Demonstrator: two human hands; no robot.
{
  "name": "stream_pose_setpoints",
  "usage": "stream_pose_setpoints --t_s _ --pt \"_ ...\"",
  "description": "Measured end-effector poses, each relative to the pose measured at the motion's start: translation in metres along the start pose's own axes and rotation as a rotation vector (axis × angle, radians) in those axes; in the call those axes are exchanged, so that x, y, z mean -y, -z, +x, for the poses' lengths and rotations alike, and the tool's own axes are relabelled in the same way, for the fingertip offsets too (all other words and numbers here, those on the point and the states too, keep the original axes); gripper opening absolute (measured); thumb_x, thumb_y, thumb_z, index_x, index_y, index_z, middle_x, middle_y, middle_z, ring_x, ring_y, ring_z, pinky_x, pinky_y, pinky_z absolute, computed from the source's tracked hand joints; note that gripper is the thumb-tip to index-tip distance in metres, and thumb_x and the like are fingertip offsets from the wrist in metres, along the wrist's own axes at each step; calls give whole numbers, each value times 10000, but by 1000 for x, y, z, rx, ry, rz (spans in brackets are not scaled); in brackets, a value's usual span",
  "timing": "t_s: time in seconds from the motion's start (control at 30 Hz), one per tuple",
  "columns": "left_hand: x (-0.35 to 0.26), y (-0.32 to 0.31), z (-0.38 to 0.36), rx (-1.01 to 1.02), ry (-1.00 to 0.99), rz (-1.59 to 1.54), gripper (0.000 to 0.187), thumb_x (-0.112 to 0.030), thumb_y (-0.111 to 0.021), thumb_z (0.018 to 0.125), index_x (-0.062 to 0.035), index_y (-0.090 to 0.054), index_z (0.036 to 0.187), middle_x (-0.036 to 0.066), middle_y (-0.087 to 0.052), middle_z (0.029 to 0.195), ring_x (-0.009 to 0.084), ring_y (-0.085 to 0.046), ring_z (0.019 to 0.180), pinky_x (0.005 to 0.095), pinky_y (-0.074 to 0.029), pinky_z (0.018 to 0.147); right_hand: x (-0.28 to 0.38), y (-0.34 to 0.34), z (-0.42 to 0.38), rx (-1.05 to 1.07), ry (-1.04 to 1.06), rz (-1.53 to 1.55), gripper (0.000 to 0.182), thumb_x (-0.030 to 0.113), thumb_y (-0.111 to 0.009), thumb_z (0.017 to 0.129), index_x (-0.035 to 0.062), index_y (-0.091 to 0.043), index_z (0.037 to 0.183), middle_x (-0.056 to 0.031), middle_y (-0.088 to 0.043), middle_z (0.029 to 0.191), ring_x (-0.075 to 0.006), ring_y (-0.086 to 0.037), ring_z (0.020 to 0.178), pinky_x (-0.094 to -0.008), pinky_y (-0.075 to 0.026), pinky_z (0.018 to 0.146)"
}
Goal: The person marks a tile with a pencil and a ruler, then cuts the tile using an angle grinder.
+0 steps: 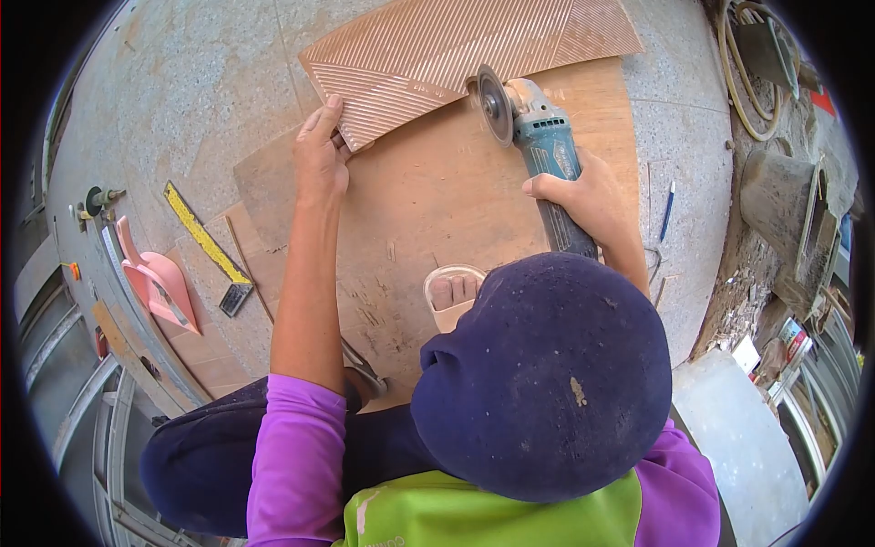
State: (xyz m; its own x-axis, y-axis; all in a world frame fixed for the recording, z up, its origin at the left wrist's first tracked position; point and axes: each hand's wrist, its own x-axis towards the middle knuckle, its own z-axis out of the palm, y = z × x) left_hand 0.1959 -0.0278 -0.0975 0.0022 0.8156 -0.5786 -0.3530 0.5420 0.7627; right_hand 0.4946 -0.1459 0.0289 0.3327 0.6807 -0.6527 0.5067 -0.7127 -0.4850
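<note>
A ribbed brown panel [456,59] lies across the top of a flat wooden board [428,191]. My left hand [321,150] holds the panel's lower left corner, thumb and fingertips on its edge. In my right hand [583,196] is a teal angle grinder [550,146], gripped round its body. The grinder's disc [495,105] stands at the lower edge of the panel; whether it touches is hard to tell. A cap [547,378] fills the lower middle and hides part of the grinder's rear end.
At the left lie a yellow-handled tool [205,232], a pink dustpan [159,283] and a metal rail [150,319]. A blue pen [668,210] lies right of the board. Further right are a coiled hose [734,82] and a dusty container [788,201]. A sandalled foot [453,292] rests on the board.
</note>
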Motion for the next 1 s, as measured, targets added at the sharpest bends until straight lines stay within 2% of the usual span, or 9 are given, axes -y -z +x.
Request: stream_pose_setpoints --t_s 0.33,0.53,0.63,0.73,1.0 --pt "1 0 0 -13 -13 -1 342 -269 -687 1025 21 -680 1205 86 -733 1063 160 -708 914 309 -601 801 7 2 -7 11 -34 12 565 359 -817 654 -55 -700 1021 -178 -692 789 -249 -667 651 -363 -512 590" --pt "0 0 0 -9 -19 1 343 -268 -690 1023 23 -679 1204 87 -732 1063 161 -706 909 310 -601 801 3 0 -8 -4 -8 66 526 357 -822 656 -41 -713 982 -166 -691 762 -256 -674 644 -367 -514 570" --pt "0 1 1 -4 -4 -1 338 -267 -684 1027 24 -681 1198 88 -730 1064 163 -706 912 311 -600 805 -3 2 -9 26 -23 73 579 342 -807 678 -70 -689 1066 -170 -693 822 -245 -656 673 -358 -513 625" --pt "0 -1 -1 -10 -11 -5 335 -266 -680 1029 26 -684 1193 87 -729 1064 162 -705 915 311 -599 809 -2 2 -9 23 -26 53 572 341 -806 682 -74 -690 1059 -169 -692 819 -246 -660 685 -357 -514 631" --pt "1 0 1 -7 -14 -11 306 -256 -680 1030 17 -695 1168 78 -729 1056 155 -702 908 306 -597 803 9 1 -8 22 -16 21 577 370 -808 664 -61 -693 1031 -167 -683 788 -249 -661 640 -363 -509 578"
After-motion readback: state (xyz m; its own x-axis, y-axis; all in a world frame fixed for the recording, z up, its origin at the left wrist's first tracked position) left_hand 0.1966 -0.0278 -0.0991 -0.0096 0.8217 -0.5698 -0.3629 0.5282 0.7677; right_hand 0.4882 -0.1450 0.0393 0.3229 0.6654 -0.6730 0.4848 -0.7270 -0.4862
